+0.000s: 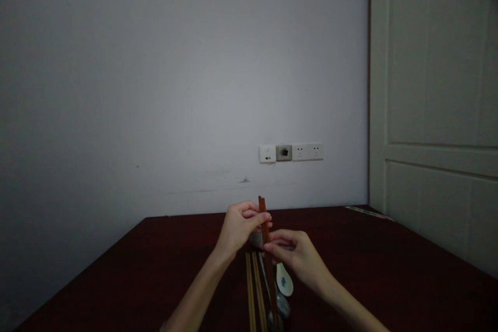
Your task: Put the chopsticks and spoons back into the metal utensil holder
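Observation:
A pair of reddish-brown chopsticks (270, 280) is held nearly upright over the table, both sticks side by side. My left hand (243, 223) pinches them near the top, thumb in front. Lower down, my right hand (293, 251) grips the same pair between thumb and fingers. Beneath them lie several light wooden chopsticks (255, 290), left of the held pair. A white soup spoon (285, 281) with a blue mark rests just below my right hand. Metal spoons (283, 305) lie close by, partly covered by the chopsticks. Behind my hands shows a metal ladle or spoon bowl (256, 239), partly hidden.
The dark red table (163, 259) reaches back to a pale wall (194, 88). Wall sockets (307, 151) sit above its far edge. A white panelled door (436, 88) stands along the right side. A thin flat strip (369, 212) lies at the back right corner.

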Motion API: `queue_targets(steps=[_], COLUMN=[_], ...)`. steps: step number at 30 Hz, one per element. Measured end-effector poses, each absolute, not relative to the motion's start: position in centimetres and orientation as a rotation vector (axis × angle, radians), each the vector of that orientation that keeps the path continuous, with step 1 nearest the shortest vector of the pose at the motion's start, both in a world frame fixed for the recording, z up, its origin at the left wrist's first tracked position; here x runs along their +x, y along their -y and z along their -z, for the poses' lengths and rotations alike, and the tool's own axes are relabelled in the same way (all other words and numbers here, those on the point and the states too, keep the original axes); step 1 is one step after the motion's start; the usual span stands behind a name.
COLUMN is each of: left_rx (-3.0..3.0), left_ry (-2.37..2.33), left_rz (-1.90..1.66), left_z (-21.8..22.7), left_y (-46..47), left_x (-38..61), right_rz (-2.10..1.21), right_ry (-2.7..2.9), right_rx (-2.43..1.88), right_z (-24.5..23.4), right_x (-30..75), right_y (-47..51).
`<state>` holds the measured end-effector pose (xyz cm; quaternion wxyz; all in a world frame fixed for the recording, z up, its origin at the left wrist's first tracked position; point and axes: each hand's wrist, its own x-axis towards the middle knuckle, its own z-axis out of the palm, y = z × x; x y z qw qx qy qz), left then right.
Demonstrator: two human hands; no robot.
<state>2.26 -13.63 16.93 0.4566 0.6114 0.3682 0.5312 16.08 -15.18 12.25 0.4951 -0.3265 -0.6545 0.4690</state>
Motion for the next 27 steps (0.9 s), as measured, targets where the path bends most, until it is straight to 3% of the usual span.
queue_targets(steps=[27], left_rx=[1.527], left_ry=[-0.892], left_rz=[-1.281], left_z=[-17.13], left_y=[13.96], left_x=[2.36], right_rz=[-1.167], right_ry=[1.589], right_rx=[-0.811], right_z=[-12.26], right_x=[16.31], right_y=[15.04])
